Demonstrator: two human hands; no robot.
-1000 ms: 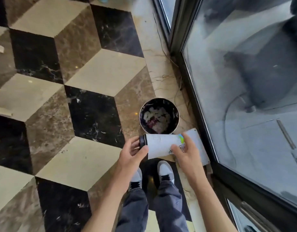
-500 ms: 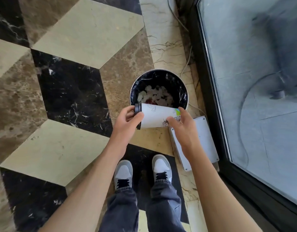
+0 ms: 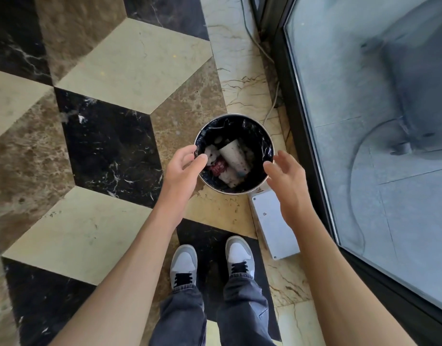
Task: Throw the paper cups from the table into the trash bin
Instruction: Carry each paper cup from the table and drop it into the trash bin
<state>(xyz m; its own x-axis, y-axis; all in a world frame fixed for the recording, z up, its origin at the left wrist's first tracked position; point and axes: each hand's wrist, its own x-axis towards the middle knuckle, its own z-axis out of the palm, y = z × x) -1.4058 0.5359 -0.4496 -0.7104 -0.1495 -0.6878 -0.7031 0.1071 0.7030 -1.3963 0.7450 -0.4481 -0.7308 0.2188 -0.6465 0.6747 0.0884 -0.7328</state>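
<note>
The left hand (image 3: 183,168) hung at the bin's nine o'clock edge, fingers loosely curled and apart, gripping nothing; its fingertips overlapped the rim and hid that stretch of the black liner. The trash bin (image 3: 252,121) stood on the marble floor (image 3: 130,63), round, metal-rimmed and lined with a crinkled black bag. Inside lay the paper cup (image 3: 233,156), white, on its side, with one end towards eleven o'clock and the other towards five o'clock, where a blurred patch of colour showed; whatever was printed there was too soft to read. Beside it, at the cup's eight o'clock, sat a red scrap and pale crumpled waste, hard to make out. The right hand (image 3: 288,181) hovered at the bin's three o'clock edge, open and empty, covering part of the rim and the top of a white flat box (image 3: 274,231) on the floor just beside the bin. Grey-and-white shoes (image 3: 183,264) stood at six o'clock. A thin cable (image 3: 271,109) ran along the glass door (image 3: 377,121) at the far right.
</note>
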